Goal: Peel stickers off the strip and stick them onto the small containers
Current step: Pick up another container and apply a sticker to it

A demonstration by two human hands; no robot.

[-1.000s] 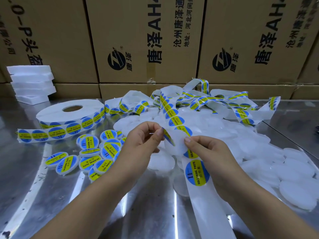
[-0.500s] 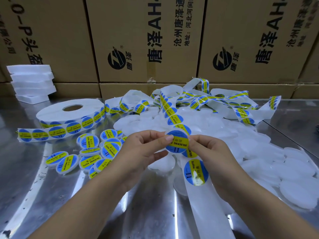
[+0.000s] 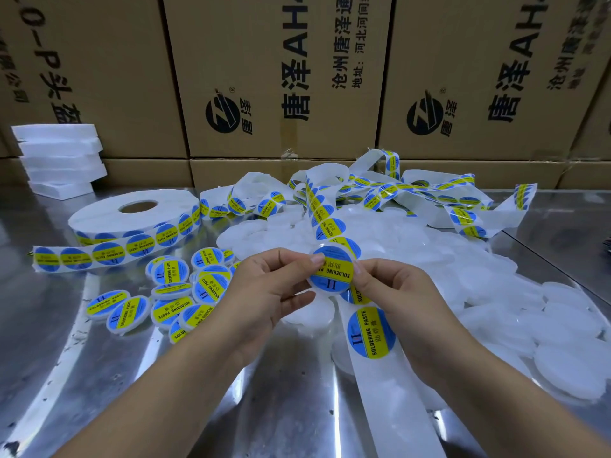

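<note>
Blue-and-yellow round sticker printed "SOLDERING PASTE" [image 3: 331,272] lay on the lid of a small round translucent white plastic container [image 3: 313,281], which was held above the table at the centre of the view. The left hand [image 3: 264,292] pinched the container's 9 o'clock edge between thumb and forefinger, with the other fingers curled beneath. The right hand [image 3: 393,292] pinched the 3 o'clock edge, also between thumb and forefinger. A white paper backing strip [image 3: 396,408] passed under the right hand toward 6 o'clock and carried 1 unpeeled sticker [image 3: 371,332] just beside that palm. Whether the right hand also gripped the strip could not be determined.

A cluster of labelled containers [image 3: 172,292] lay on the polished steel table [image 3: 49,358] at 9 o'clock. A pile of unlabelled white containers [image 3: 496,309] spread from 12 to 4 o'clock. A large white sticker roll [image 3: 132,216] lay flat at 10 o'clock, with loose tangled strip [image 3: 429,193] at 1 o'clock. Brown printed cardboard boxes [image 3: 281,77] stood along 12 o'clock, with stacked white foam blocks [image 3: 59,157] near the roll.
</note>
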